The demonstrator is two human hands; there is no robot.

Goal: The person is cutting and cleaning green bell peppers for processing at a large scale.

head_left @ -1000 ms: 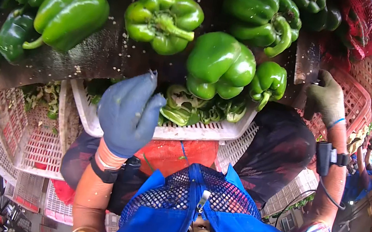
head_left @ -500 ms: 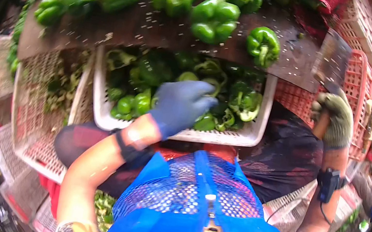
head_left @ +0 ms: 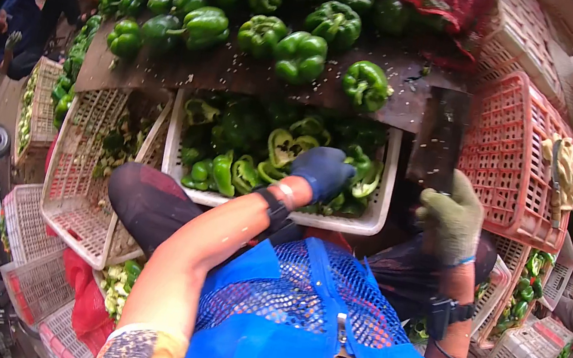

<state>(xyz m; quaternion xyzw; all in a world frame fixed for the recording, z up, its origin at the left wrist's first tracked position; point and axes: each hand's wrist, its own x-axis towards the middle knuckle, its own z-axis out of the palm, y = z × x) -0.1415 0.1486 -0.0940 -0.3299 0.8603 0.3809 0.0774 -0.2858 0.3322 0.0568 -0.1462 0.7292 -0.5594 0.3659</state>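
Observation:
My left hand [head_left: 321, 175], in a blue glove, reaches into a white plastic crate [head_left: 170, 140] between my knees. Halved and cut green peppers [head_left: 282, 149] fill the crate, and the hand is among them at the right of the middle. Its fingers point down and are partly hidden, so what they hold does not show. My right hand [head_left: 453, 216], in a pale knitted glove, is closed round the handle of a cleaver [head_left: 439, 140]. The dark, broad blade points away from me, beside the board's right end. A whole green pepper [head_left: 366, 86] lies on the board nearest the blade.
A brown board [head_left: 168, 72] spans the far side of the crate, with whole peppers [head_left: 206, 27] heaped on it. A red crate [head_left: 510, 156] stands right, bearing a curved knife [head_left: 557, 183] and a glove. Another pale crate [head_left: 86, 176] leans at left. People are at both edges.
My right hand has brought the cleaver leftward and lower, closer to the crate. My left hand remains in the crate, now lower among the peppers. The head view has shifted.

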